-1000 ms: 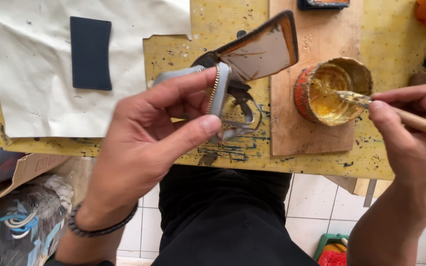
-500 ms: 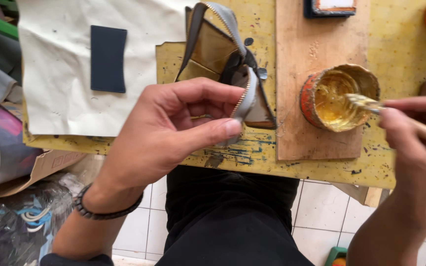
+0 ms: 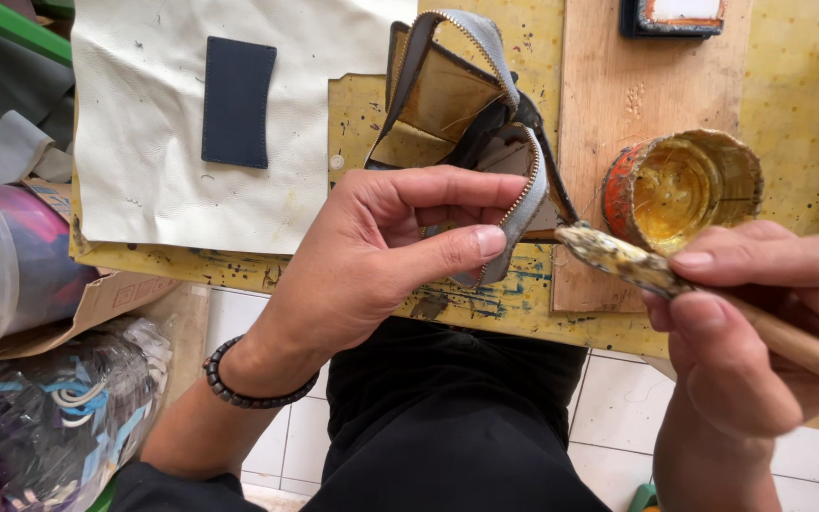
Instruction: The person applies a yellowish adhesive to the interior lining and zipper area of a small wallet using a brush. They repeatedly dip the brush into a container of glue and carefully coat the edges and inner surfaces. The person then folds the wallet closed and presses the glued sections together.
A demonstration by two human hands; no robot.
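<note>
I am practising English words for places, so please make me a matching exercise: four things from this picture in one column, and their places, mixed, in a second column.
Things:
1. brush
2. zippered pouch
3. glue tin
4. dark blue patch

Places:
a. lying on the pale sheet
b. standing open on the wooden board
c. pinched by the left hand
d. held in the right hand

Pairs: 1-d, 2-c, 3-b, 4-a
</note>
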